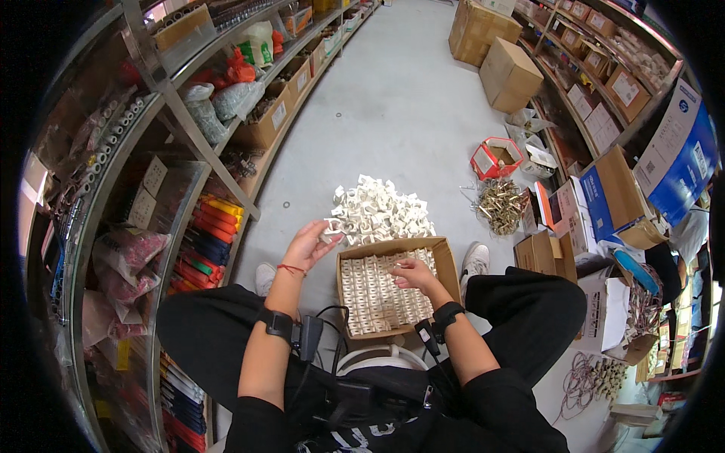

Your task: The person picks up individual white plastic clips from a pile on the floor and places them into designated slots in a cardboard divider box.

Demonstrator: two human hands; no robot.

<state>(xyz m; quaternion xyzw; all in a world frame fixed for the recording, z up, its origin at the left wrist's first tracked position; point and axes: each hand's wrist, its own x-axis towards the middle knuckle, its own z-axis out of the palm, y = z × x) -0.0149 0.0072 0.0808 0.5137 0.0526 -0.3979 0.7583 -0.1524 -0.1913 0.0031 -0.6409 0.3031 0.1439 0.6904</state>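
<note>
A cardboard box (449, 266) sits on the floor between my legs. Inside it, white plastic pipe clips (362, 294) stand packed in neat rows. Just beyond the box lies a loose heap of similar clips (382, 206). At the heap's near left edge, my left hand (308, 244) holds a white clip (333, 228) between thumb and fingers. My right hand (416, 276) is over the right part of the box, its fingers curled close to the rows. Whether a clip is in those fingertips is not plain.
Metal shelving (187, 130) with bagged and boxed parts runs along the left. On the right stand a red hexagonal box (497, 158), a pile of brass-coloured fasteners (502, 206) and open cartons (546, 255). Taller cardboard boxes (510, 73) stand farther up the aisle.
</note>
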